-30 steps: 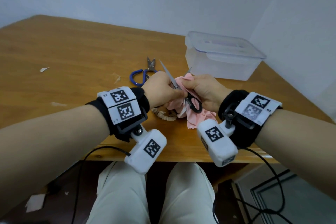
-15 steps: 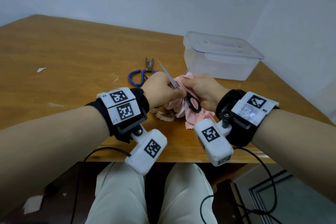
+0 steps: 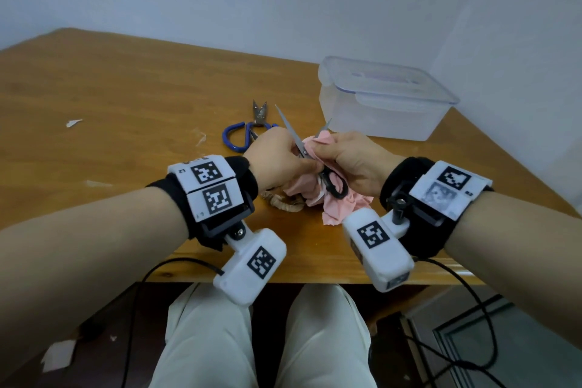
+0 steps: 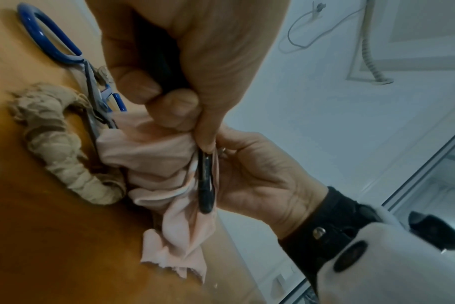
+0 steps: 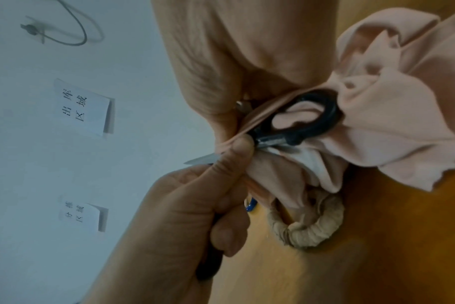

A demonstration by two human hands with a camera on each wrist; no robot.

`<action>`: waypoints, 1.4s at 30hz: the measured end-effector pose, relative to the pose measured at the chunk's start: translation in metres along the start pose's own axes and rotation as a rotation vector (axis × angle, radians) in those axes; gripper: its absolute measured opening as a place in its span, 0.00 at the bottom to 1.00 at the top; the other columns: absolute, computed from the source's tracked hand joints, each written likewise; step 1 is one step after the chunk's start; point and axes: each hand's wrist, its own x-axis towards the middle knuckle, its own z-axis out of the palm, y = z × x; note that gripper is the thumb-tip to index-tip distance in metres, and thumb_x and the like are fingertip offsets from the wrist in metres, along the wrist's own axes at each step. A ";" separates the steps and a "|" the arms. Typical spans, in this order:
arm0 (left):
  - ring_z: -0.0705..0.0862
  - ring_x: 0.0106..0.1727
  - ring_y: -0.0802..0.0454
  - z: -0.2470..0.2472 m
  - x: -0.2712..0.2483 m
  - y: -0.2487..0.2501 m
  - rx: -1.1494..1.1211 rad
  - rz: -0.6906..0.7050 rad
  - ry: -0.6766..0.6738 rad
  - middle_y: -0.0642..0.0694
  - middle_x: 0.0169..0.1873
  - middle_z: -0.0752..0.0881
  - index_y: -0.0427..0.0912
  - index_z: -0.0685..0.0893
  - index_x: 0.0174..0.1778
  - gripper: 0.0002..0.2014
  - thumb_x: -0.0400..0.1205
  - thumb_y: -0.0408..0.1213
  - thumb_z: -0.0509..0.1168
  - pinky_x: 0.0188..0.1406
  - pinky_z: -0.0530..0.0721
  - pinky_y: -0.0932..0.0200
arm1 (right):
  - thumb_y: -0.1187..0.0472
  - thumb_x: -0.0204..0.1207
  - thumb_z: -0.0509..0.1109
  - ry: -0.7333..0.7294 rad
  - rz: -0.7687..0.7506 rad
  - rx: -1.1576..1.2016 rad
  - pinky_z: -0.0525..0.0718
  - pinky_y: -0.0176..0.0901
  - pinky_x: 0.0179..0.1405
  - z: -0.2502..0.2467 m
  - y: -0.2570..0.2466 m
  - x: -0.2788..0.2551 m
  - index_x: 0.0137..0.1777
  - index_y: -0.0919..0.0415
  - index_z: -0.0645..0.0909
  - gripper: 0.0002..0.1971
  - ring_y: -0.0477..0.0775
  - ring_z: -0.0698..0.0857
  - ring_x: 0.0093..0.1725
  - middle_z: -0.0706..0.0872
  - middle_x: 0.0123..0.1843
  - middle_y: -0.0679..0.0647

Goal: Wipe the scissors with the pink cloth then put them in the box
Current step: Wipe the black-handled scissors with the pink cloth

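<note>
Small black-handled scissors are held just above the table with their blades spread, one blade pointing up and away. My left hand grips one black handle in its fist. My right hand pinches the pink cloth around the other blade, whose tip pokes out above the fingers. The free handle loop lies against the bunched cloth. The clear plastic box stands at the back right with its lid on.
Blue-handled scissors lie on the wooden table just behind my left hand. A tan fabric ring sits under the hands, partly beneath the cloth. Paper scraps lie at the left. The table's front edge is close under my wrists.
Both hands keep their hold on the scissors and the cloth. The right hand has shifted only slightly on the cloth around the blade.
</note>
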 end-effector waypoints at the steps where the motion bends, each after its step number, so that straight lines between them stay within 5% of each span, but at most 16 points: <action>1: 0.75 0.22 0.52 0.001 0.000 0.000 0.006 -0.010 -0.001 0.35 0.28 0.81 0.25 0.86 0.42 0.19 0.79 0.43 0.72 0.25 0.73 0.55 | 0.68 0.81 0.65 0.045 -0.008 0.000 0.89 0.43 0.36 0.001 0.000 0.001 0.51 0.69 0.84 0.06 0.54 0.87 0.36 0.87 0.40 0.62; 4: 0.72 0.14 0.57 0.004 0.001 0.001 -0.013 -0.060 0.001 0.40 0.24 0.80 0.28 0.85 0.40 0.18 0.79 0.44 0.71 0.17 0.71 0.63 | 0.68 0.81 0.65 0.101 -0.007 0.079 0.85 0.46 0.38 -0.001 -0.003 0.003 0.41 0.68 0.84 0.09 0.55 0.82 0.35 0.84 0.37 0.63; 7: 0.72 0.13 0.59 0.003 0.002 -0.001 -0.022 -0.048 0.001 0.40 0.25 0.82 0.27 0.87 0.44 0.18 0.78 0.43 0.72 0.15 0.71 0.64 | 0.68 0.82 0.63 0.012 0.026 0.042 0.86 0.50 0.46 -0.004 -0.006 0.000 0.43 0.66 0.84 0.09 0.55 0.84 0.37 0.85 0.38 0.63; 10: 0.76 0.20 0.53 0.003 0.002 -0.001 -0.018 -0.025 -0.007 0.35 0.31 0.85 0.28 0.88 0.46 0.16 0.78 0.42 0.72 0.23 0.75 0.57 | 0.69 0.81 0.65 0.016 0.009 -0.024 0.88 0.45 0.38 -0.001 -0.001 -0.001 0.45 0.66 0.84 0.06 0.53 0.87 0.35 0.87 0.38 0.61; 12: 0.74 0.19 0.53 0.005 0.002 0.000 0.003 -0.041 0.001 0.40 0.26 0.81 0.29 0.87 0.42 0.17 0.78 0.43 0.72 0.19 0.71 0.61 | 0.68 0.80 0.67 0.090 -0.014 -0.024 0.87 0.43 0.33 0.001 0.001 0.002 0.45 0.67 0.84 0.06 0.54 0.86 0.34 0.87 0.37 0.61; 16: 0.69 0.12 0.59 0.006 0.000 0.000 -0.004 -0.074 0.005 0.45 0.20 0.75 0.35 0.81 0.32 0.17 0.78 0.44 0.72 0.13 0.66 0.66 | 0.67 0.79 0.68 0.110 -0.004 0.014 0.87 0.49 0.40 -0.002 0.001 0.005 0.37 0.63 0.86 0.09 0.55 0.83 0.32 0.85 0.31 0.60; 20: 0.75 0.20 0.50 0.004 -0.002 -0.001 -0.054 -0.058 -0.002 0.39 0.25 0.80 0.26 0.86 0.42 0.17 0.78 0.42 0.72 0.23 0.74 0.57 | 0.68 0.79 0.67 0.040 0.012 -0.041 0.87 0.43 0.35 0.000 0.002 -0.001 0.45 0.66 0.85 0.05 0.52 0.87 0.34 0.88 0.36 0.59; 26: 0.71 0.15 0.55 0.006 -0.003 0.001 -0.036 -0.073 -0.026 0.41 0.23 0.80 0.32 0.84 0.35 0.16 0.79 0.44 0.72 0.13 0.67 0.65 | 0.68 0.79 0.68 0.084 0.015 0.049 0.88 0.47 0.38 -0.006 -0.003 0.004 0.41 0.66 0.85 0.07 0.54 0.84 0.35 0.85 0.39 0.63; 30: 0.76 0.19 0.49 0.005 -0.002 0.001 -0.046 -0.077 -0.023 0.40 0.24 0.81 0.31 0.84 0.36 0.17 0.78 0.44 0.72 0.21 0.74 0.59 | 0.67 0.79 0.68 0.089 0.036 -0.030 0.87 0.47 0.35 -0.005 -0.001 0.001 0.47 0.67 0.85 0.05 0.55 0.87 0.35 0.88 0.38 0.63; 33: 0.75 0.21 0.48 0.007 -0.002 0.002 -0.011 -0.075 -0.014 0.39 0.23 0.80 0.31 0.82 0.35 0.18 0.79 0.45 0.72 0.21 0.71 0.58 | 0.67 0.80 0.67 0.135 0.016 0.011 0.86 0.43 0.32 -0.004 -0.002 0.004 0.42 0.66 0.86 0.07 0.54 0.86 0.31 0.87 0.35 0.62; 37: 0.77 0.23 0.48 0.007 -0.005 -0.001 -0.065 -0.095 -0.050 0.30 0.35 0.88 0.27 0.87 0.41 0.18 0.79 0.44 0.72 0.18 0.71 0.61 | 0.67 0.83 0.62 0.125 0.049 0.119 0.86 0.41 0.24 -0.005 -0.001 0.006 0.36 0.67 0.84 0.15 0.52 0.86 0.24 0.87 0.28 0.60; 42: 0.71 0.16 0.53 0.007 -0.004 0.001 -0.015 -0.113 -0.043 0.42 0.22 0.79 0.36 0.81 0.31 0.17 0.79 0.44 0.71 0.12 0.66 0.66 | 0.69 0.82 0.63 0.069 0.074 0.104 0.81 0.33 0.24 -0.007 -0.001 0.003 0.40 0.69 0.84 0.11 0.45 0.79 0.21 0.84 0.25 0.58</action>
